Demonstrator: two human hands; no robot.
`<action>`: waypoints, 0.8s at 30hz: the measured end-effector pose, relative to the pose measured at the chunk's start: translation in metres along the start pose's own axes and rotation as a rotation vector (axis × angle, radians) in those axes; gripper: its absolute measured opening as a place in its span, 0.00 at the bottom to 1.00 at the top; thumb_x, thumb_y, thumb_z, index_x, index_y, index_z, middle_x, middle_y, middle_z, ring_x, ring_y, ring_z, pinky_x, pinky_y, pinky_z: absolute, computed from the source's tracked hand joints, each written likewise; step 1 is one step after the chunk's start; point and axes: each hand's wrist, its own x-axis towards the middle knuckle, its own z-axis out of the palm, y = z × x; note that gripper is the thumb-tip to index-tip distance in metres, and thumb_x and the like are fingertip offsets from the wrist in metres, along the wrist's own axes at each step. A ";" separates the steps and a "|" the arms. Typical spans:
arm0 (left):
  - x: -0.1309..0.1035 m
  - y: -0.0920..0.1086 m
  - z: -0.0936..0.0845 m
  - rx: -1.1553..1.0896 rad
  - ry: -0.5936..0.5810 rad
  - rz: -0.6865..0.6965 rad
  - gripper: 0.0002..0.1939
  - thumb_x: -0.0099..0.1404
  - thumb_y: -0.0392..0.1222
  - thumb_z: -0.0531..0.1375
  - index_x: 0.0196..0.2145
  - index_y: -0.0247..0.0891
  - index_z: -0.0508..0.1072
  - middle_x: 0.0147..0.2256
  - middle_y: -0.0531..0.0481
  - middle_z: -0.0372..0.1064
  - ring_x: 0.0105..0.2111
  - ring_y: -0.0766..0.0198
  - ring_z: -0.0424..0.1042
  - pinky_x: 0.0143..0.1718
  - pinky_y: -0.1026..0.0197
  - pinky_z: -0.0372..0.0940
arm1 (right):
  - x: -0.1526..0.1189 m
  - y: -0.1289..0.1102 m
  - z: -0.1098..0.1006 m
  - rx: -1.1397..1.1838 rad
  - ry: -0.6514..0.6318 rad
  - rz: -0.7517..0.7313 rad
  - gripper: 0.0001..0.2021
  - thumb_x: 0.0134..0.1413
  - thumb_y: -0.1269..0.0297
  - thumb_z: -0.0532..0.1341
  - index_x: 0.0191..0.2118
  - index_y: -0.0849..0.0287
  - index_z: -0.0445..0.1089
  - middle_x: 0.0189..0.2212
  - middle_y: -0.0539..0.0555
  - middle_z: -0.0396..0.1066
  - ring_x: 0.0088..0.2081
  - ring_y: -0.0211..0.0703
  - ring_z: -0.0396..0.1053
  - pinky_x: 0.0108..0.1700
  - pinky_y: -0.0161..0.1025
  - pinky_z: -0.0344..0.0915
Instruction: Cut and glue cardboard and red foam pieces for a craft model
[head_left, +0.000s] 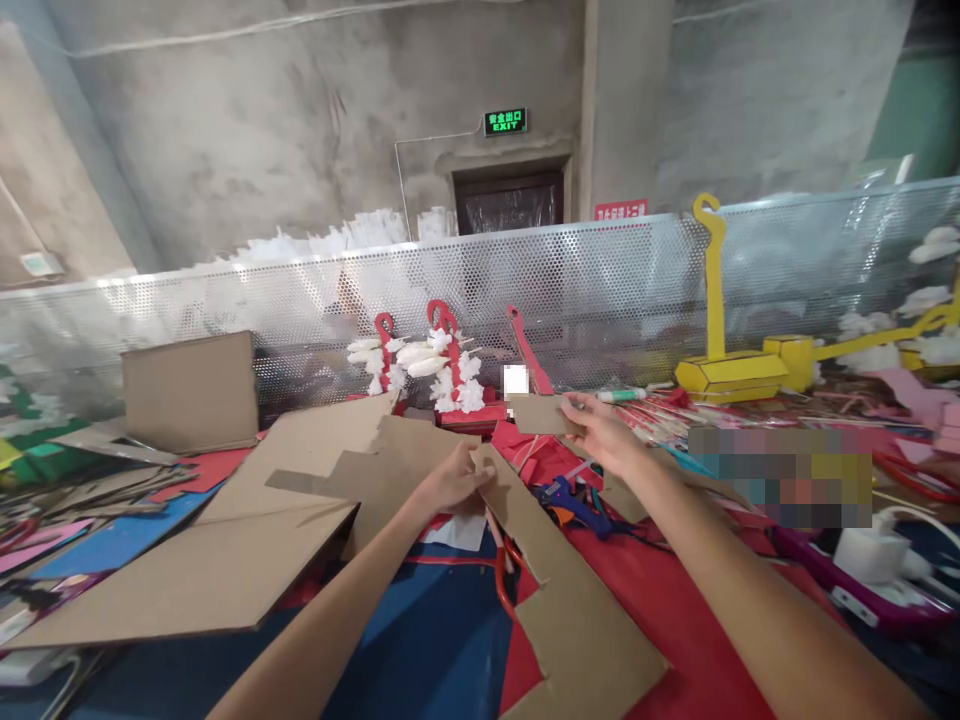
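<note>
My left hand (454, 480) is closed on the upper end of a long, irregularly cut cardboard piece (581, 600), which slants down toward me. Between the thumb and fingers of my right hand (604, 430) is a small cardboard piece (534, 415), held up off the table. Scissors with orange-red handles (501, 580) lie partly hidden beneath the long cardboard. A blue glue gun (577, 507) rests just below my right hand, beside crumpled red material (517, 450). Larger cardboard sheets (202, 570) are spread to the left of my left hand.
Red hook-topped shapes with white flowers (454, 370) stand at the back, before a perforated metal barrier (300, 290). A yellow hook-shaped model (716, 300) stands back right. A purple power strip (862, 590) with a white plug lies right. An upright cardboard panel (189, 390) stands left.
</note>
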 end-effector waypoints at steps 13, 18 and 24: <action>-0.004 0.008 -0.026 -0.444 0.320 -0.021 0.17 0.50 0.38 0.70 0.38 0.37 0.73 0.34 0.48 0.77 0.30 0.65 0.76 0.33 0.63 0.70 | -0.008 -0.015 0.010 0.054 -0.049 -0.021 0.23 0.37 0.63 0.80 0.40 0.51 0.72 0.35 0.47 0.77 0.33 0.38 0.73 0.33 0.34 0.70; -0.025 0.003 -0.033 -0.578 0.442 0.090 0.21 0.46 0.39 0.72 0.36 0.40 0.70 0.33 0.55 0.74 0.29 0.68 0.75 0.34 0.65 0.68 | -0.016 -0.025 0.017 0.023 -0.082 -0.027 0.24 0.37 0.63 0.80 0.42 0.51 0.72 0.35 0.48 0.77 0.35 0.39 0.75 0.37 0.36 0.72; -0.038 -0.009 -0.024 -0.671 0.397 0.125 0.24 0.45 0.38 0.76 0.38 0.41 0.69 0.35 0.56 0.75 0.33 0.68 0.77 0.36 0.65 0.69 | -0.027 -0.020 0.039 -0.185 -0.071 -0.104 0.27 0.38 0.63 0.79 0.46 0.50 0.71 0.37 0.51 0.79 0.36 0.44 0.75 0.36 0.38 0.72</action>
